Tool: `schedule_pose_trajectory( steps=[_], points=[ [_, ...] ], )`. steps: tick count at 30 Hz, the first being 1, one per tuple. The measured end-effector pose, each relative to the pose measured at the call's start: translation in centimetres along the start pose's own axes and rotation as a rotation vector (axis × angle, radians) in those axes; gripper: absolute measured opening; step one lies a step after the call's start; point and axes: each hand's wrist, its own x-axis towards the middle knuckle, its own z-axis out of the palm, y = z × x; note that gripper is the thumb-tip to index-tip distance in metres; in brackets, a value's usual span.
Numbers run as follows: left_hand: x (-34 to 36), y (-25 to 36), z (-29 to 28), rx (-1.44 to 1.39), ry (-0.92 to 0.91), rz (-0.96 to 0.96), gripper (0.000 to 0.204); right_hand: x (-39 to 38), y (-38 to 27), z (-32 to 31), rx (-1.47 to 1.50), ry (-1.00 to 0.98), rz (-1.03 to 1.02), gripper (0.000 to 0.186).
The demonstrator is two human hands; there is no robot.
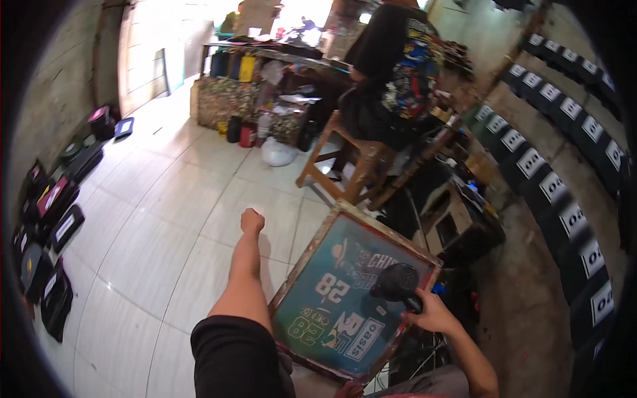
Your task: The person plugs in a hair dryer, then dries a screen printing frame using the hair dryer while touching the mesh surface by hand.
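The right hand (434, 313) is closed around the grip of a black hair dryer (398, 284), holding it just above a wooden-framed printing screen (352, 292) with a teal mesh carrying pale lettering and figures. The dryer's round body sits over the right part of the mesh, near the frame's right edge. The screen leans tilted, low and right of centre in the view, its lower part by the person's lap. What looks like the left hand (348, 389) shows only as fingertips at the frame's bottom edge, so I cannot tell how far it is open. A bare leg and foot (251, 222) stretch forward over the tiled floor (152, 219). Another person sits on a wooden stool (345, 162) beyond.
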Motion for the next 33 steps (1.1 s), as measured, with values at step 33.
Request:
schedule_pose_trajectory(
  steps=[33],
  points=[
    [-3.1, 6.6, 8.4, 0.072, -0.294, 0.341, 0.026, 2.1, -0.8, 2.0, 0.032, -0.111, 0.003, 0.050]
  ],
)
